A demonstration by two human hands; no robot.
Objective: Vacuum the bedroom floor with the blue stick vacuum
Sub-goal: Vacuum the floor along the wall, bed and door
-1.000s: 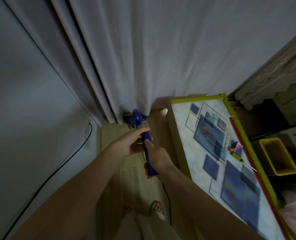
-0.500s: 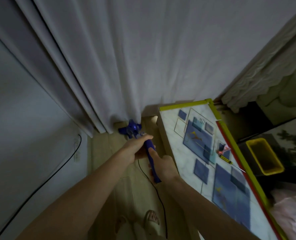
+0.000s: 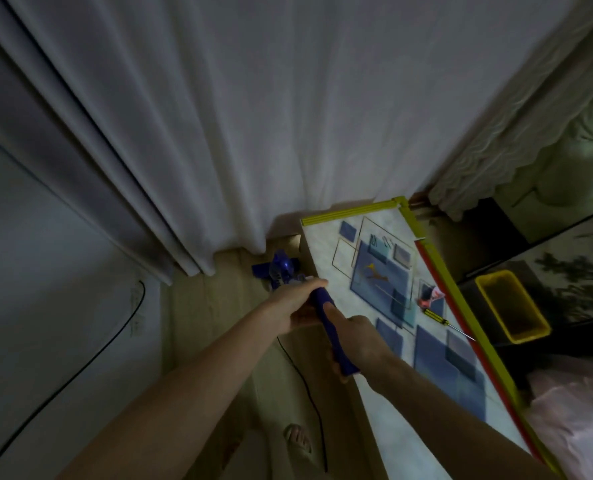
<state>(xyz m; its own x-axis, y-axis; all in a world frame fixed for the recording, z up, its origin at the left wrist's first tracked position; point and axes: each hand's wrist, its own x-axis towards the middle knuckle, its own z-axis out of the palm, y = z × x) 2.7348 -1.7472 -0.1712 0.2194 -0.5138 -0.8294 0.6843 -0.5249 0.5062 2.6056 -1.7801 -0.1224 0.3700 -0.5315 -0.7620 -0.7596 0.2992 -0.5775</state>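
Note:
The blue stick vacuum [image 3: 326, 308] runs from my hands down to the wooden floor [image 3: 225, 317]. Its blue head and body [image 3: 281, 270] sit on the floor just in front of the grey curtain, beside the corner of the table. My left hand [image 3: 297, 303] grips the upper part of the handle. My right hand [image 3: 355, 341] grips the handle's rear end, thumb laid along it. The stick between the handle and the head is hidden behind my left hand.
A grey curtain [image 3: 253, 116] hangs to the floor ahead. A table with a blue patterned top and yellow edge [image 3: 423, 233] stands close on the right, with a screwdriver [image 3: 440, 318] on it. A yellow bin [image 3: 511, 310] sits beyond. A black cord [image 3: 309, 375] trails on the floor; my sandalled foot [image 3: 298, 439] is below.
The vacuum head has shifted right along the foot of the curtain, out from under its hem toward the table corner. Both hands kept their grip on the handle.

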